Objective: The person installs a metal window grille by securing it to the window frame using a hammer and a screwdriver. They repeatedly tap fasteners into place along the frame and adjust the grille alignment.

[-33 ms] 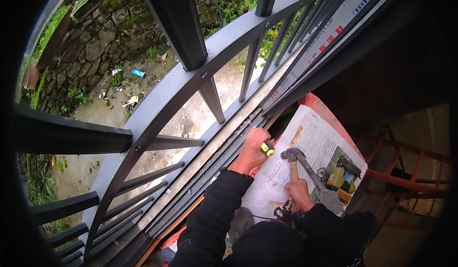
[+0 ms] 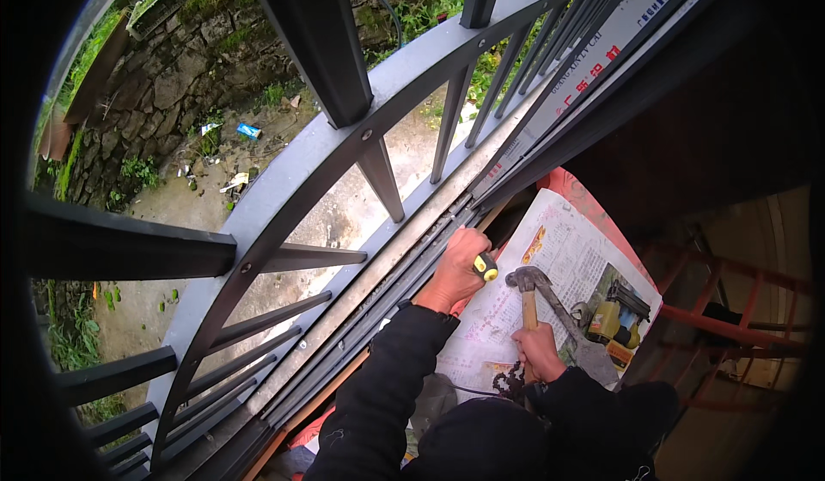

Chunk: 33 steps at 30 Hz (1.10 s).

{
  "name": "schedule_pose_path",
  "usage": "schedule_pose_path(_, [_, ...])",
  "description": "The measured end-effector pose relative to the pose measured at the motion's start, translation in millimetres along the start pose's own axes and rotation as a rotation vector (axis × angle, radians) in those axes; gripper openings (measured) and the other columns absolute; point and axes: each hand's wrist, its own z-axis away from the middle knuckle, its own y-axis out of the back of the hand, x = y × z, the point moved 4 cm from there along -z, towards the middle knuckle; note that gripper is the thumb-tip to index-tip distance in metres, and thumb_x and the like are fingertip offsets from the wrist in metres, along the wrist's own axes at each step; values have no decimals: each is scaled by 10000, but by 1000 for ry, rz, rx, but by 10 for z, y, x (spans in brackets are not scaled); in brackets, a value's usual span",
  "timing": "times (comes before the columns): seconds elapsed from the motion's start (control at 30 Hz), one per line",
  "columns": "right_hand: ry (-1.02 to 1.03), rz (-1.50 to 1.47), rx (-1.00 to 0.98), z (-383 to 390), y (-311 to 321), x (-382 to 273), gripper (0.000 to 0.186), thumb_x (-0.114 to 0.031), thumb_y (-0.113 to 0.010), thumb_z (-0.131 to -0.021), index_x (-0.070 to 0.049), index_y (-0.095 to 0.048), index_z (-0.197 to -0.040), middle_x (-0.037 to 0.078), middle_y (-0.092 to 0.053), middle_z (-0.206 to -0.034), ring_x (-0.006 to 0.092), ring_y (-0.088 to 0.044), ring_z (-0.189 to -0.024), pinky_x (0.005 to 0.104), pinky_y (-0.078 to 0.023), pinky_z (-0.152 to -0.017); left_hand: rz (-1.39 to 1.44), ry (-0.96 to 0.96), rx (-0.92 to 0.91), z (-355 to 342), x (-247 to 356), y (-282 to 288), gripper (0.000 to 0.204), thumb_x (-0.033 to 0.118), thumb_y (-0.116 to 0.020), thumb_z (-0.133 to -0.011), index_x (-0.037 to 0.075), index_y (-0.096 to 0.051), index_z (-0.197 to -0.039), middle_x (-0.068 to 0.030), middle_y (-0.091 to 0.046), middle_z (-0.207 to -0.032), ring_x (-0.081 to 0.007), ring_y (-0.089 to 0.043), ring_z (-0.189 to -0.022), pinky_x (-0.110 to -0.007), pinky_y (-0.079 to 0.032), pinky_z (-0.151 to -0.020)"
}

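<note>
Beside the grey window track (image 2: 389, 282), my left hand (image 2: 455, 275) grips a tool with a black and yellow handle (image 2: 484, 266); its working end is hidden. My right hand (image 2: 536, 351) is closed round the wooden handle of a hammer (image 2: 528, 299), whose head is over a printed paper sheet (image 2: 541, 232), left of a long grey metal tool (image 2: 574, 330). A yellow bottle (image 2: 605, 319), a black tool (image 2: 629, 302) and a dark chain-like item (image 2: 510, 383) lie on the paper.
A grey metal railing (image 2: 309, 163) curves along the left, over a concrete yard with litter and a stone wall (image 2: 172, 68). A wrapped frame member (image 2: 584, 85) runs to the upper right. A red metal rack (image 2: 748, 309) stands at the right, and red cloth (image 2: 583, 202) lies under the paper.
My left hand and the handle in it have shifted very slightly. My right hand and the hammer look the same.
</note>
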Motion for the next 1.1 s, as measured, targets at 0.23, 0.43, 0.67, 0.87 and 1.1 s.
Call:
schedule_pose_path(0.23, [-25, 6, -3, 16, -11, -31, 146, -28, -657, -858, 5, -559, -755, 49, -510, -584, 155, -469, -404, 349, -360, -370, -76, 223, 125, -111, -122, 5, 227, 60, -806, -799, 58, -588, -861, -131, -596, -850, -374, -573, -819, -440, -475, -748])
schedule_pose_path(0.43, [-33, 54, -17, 24, -5, -79, 153, -30, -644, -861, -8, -541, -751, 57, -503, -584, 162, -469, -405, 357, -387, -369, -134, 221, 135, -88, -36, -42, 222, 90, -808, -799, 67, -592, -846, -124, -608, -837, -375, -583, -806, -455, -475, -729])
schedule_pose_path(0.67, [-40, 20, -49, 24, 24, -95, 146, -25, -641, -865, -7, -546, -756, 60, -513, -586, 165, -470, -405, 366, -398, -374, -167, 212, 125, -123, -118, -64, 200, 99, -785, -819, 63, -595, -871, -133, -603, -836, -375, -582, -802, -453, -468, -742])
schedule_pose_path(0.87, [-33, 14, -50, 22, 34, -97, 145, -25, -642, -869, -3, -549, -759, 61, -515, -587, 164, -474, -406, 365, -392, -374, -103, 188, 38, -65, -162, 16, 207, 105, -784, -830, 56, -587, -869, -137, -602, -841, -380, -581, -806, -449, -473, -742])
schedule_pose_path(1.1, [-42, 54, -24, 21, 20, -95, 129, -25, -641, -873, 6, -558, -780, 58, -510, -583, 167, -470, -400, 367, -381, -368, -74, 92, 104, 29, 4, -57, 228, 92, -793, -825, 61, -569, -854, -130, -576, -814, -364, -556, -774, -439, -464, -708])
